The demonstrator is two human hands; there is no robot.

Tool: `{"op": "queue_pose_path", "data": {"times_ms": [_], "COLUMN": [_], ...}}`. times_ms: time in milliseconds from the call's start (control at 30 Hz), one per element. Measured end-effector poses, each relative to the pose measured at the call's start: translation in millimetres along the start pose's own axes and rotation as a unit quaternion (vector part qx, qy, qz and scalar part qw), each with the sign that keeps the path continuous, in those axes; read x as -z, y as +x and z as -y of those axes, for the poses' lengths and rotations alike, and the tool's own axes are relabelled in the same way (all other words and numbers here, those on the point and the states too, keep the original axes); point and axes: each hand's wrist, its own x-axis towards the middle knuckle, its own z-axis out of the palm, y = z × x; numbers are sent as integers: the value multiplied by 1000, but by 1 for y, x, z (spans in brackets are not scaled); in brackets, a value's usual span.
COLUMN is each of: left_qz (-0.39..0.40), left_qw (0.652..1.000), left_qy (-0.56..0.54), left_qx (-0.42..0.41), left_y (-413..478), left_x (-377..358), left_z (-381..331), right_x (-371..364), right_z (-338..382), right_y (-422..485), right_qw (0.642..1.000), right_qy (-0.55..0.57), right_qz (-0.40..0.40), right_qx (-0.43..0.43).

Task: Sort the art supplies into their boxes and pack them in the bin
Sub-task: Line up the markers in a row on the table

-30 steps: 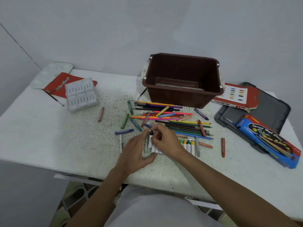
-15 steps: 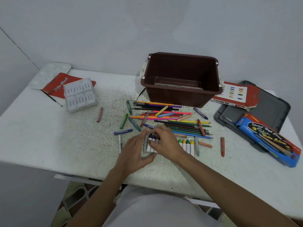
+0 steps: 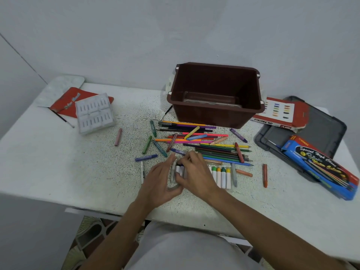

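Observation:
A clear plastic case (image 3: 224, 177) of white paint tubes with coloured caps lies near the table's front edge. My left hand (image 3: 160, 182) grips its left end between thumb and fingers. My right hand (image 3: 196, 175) lies over the case, its fingertips pinching a dark-capped tube (image 3: 180, 169) set at the left end. Behind the hands lie a pile of coloured pencils (image 3: 218, 152) and scattered crayons (image 3: 146, 157). The brown bin (image 3: 212, 114) stands at the back; only a clear tray shows in its bottom.
A blue watercolour box (image 3: 319, 166) lies on a grey lid (image 3: 323, 125) at right, beside a red oil pastels box (image 3: 280, 114). At back left are a white plastic insert (image 3: 94, 114), a red box (image 3: 68, 102), a palette (image 3: 58, 88) and a paintbrush (image 3: 64, 118).
My right hand has come down with the dark-capped tube, from just above the case into its left end. My left hand has stayed at the case's left end.

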Motion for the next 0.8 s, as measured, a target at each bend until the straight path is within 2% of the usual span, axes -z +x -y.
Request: {"op": "queue_pose_path", "data": {"times_ms": [167, 300, 400, 533, 800], "left_qz": [-7, -10, -18, -29, -37], "left_qw": [1000, 1000, 999, 997, 995], "left_qy": [-2, 0, 13, 39, 62], "left_qx": [-4, -13, -27, -56, -71], "left_y": [-1, -2, -2, -1, -2], "left_x": [0, 0, -1, -1, -3], "left_z": [1, 2, 2, 3, 2], "right_x": [-1, 4, 8, 7, -2], "right_z": [3, 0, -8, -22, -36], "right_y": [-3, -13, -26, -45, -58], "right_qw": [1000, 999, 997, 980, 967], "right_qy": [-21, 4, -59, -177, -223], "right_qz": [4, -29, -17, 38, 62], "right_qx": [0, 26, 50, 88, 102]}}
